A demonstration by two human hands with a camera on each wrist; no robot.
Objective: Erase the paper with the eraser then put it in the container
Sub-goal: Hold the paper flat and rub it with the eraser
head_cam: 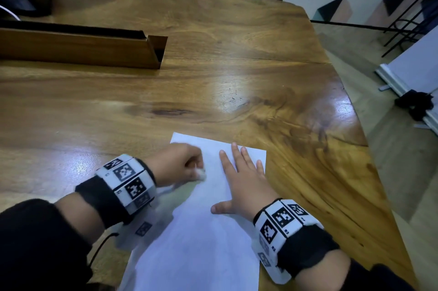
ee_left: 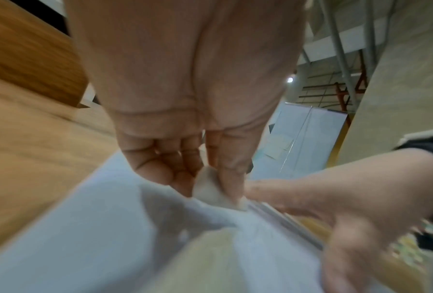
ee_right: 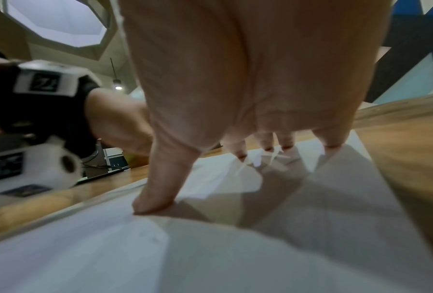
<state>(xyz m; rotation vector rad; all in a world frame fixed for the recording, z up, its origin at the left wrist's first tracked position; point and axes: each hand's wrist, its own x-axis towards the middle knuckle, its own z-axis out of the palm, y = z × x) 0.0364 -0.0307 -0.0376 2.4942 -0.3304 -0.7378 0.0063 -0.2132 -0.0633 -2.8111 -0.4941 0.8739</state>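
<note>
At a wooden table (head_cam: 237, 72), my left hand (head_cam: 175, 164) pinches a small white eraser (head_cam: 201, 173) between thumb and curled fingers, its lower end touching the upper-left part of a white sheet of paper (head_cam: 201, 243). The left wrist view shows the eraser (ee_left: 210, 190) gripped at the fingertips and meeting the sheet (ee_left: 97, 237), the picture blurred around it.

My right hand (head_cam: 244, 184) lies flat at about 3 o'clock from the eraser, fingers straight and spread, thumb out toward 9 o'clock, pressing the paper down near its far right corner. In the right wrist view the fingertips (ee_right: 332, 145) and thumb rest on the sheet (ee_right: 260, 247), holding nothing.

The paper runs from the table's near edge at 6 o'clock up toward the middle. A long wooden container (head_cam: 78, 47) stands well apart at 10 o'clock, its open end facing right. Both wrists wear black bands with white marker blocks (head_cam: 128, 180).
</note>
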